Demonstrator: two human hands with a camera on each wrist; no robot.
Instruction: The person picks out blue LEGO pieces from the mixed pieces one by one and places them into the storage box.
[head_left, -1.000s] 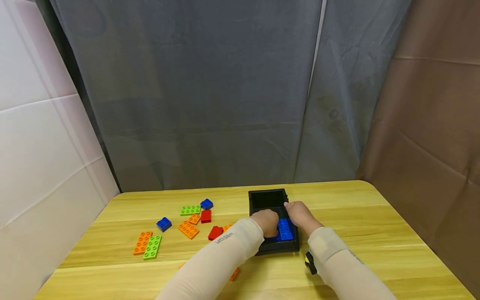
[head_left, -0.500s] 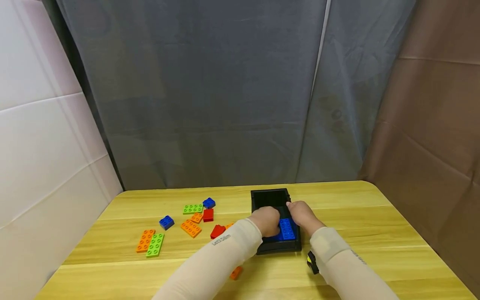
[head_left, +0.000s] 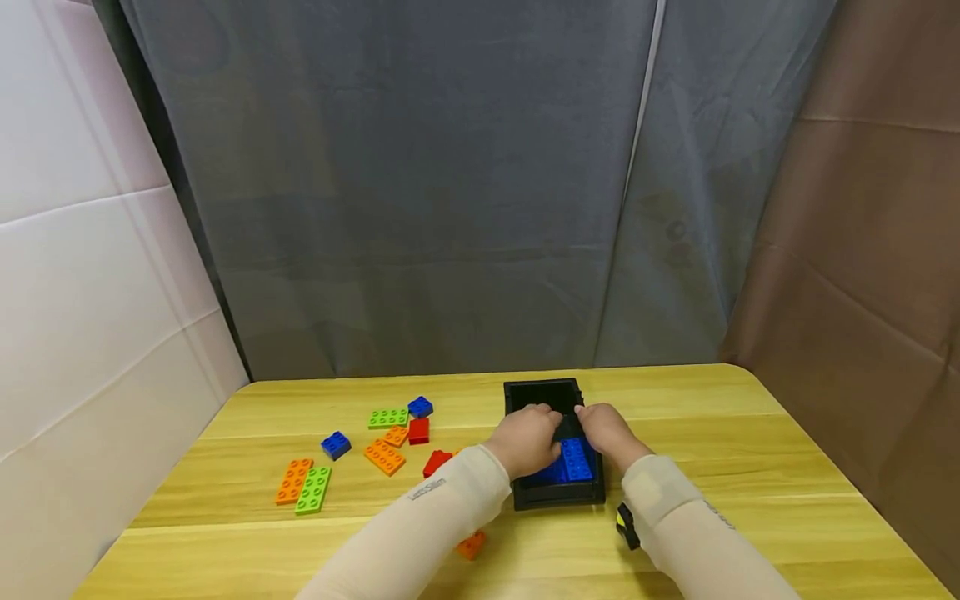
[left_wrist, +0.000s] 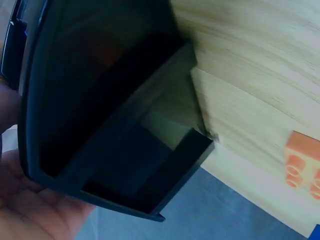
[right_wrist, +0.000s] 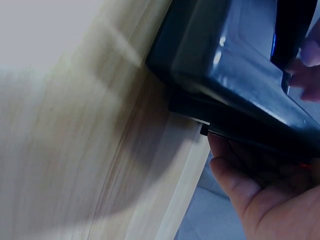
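Note:
A black plastic box stands right of the table's middle, with a crossbar between its far and near parts. Blue studded bricks lie in the near part. My left hand is over the box's left side, its fingers stretched loosely over the crossbar area; I see nothing held in it. My right hand grips the box's right wall. In the right wrist view, right-hand fingers curl under the box's edge. The left wrist view shows the box's inside, with part of a hand behind its wall.
Left of the box lie loose toy bricks: orange, green, red and blue. An orange brick sits by the left forearm. A black and yellow device is on the right wrist. A grey curtain hangs behind the table.
My left hand has risen slightly and gone from a curled fist inside the box to looser, stretched fingers. The right hand keeps its grip on the box. The view has shifted slightly.

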